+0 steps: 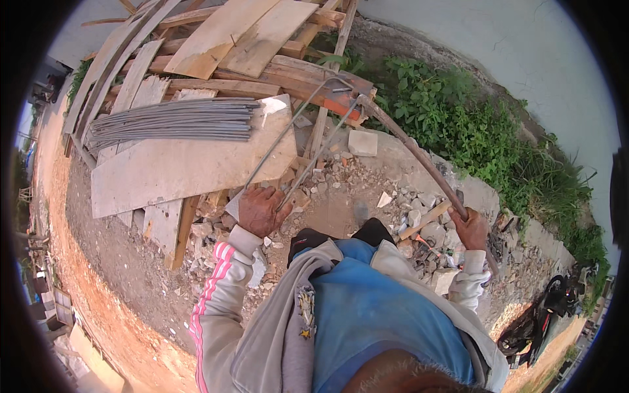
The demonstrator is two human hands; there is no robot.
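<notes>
My left hand (259,211) is closed around a thin steel rod (274,149). The rod runs up to the end of a timber beam (298,80), bends there and comes back toward me beside its first leg. A long rusty bar (416,152) is in the grip of my right hand (469,229). Its far end meets the rod's bend at the beam end, next to an orange-red piece (342,103). Small details of that contact are too fine to make out. Left of the rod, a bundle of straight steel rods (173,121) rests on a board.
A pale board (190,167) and stacked planks (223,36) fill the upper left. Broken stones (429,232) and rubble cover the ground around my feet. Green weeds (452,105) grow along a pale wall (524,59). A motorcycle (547,318) stands at the lower right.
</notes>
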